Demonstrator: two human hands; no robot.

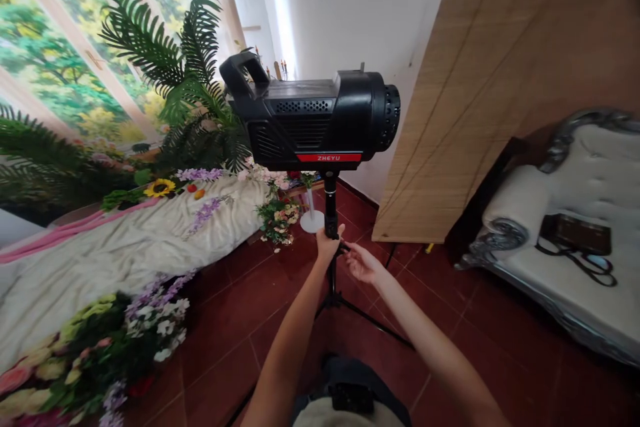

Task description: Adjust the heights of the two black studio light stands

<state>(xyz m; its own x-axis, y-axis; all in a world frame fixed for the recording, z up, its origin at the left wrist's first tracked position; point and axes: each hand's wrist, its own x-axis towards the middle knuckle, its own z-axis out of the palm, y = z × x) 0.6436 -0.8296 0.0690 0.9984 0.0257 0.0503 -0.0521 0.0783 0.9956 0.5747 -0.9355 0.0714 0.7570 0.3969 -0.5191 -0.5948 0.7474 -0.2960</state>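
Note:
A black studio light [305,120] with a red ZHEYU label sits on top of a black light stand [333,280]. My left hand [327,247] is wrapped round the stand's column just below the light. Beside it, on the right, my right hand [364,263] has its fingers pinched at a small dark knob [345,248] that juts from the column. The stand's legs spread low over the floor in front of me.
Left, a bed with white cloth [150,240] carries flowers and a sunflower [160,187]. Palm leaves [160,53] rise behind. A bamboo blind [450,100] hangs at right, near a white sofa [585,213] with a strapped dark bag [577,237]. Red tiles [240,320] cover the floor.

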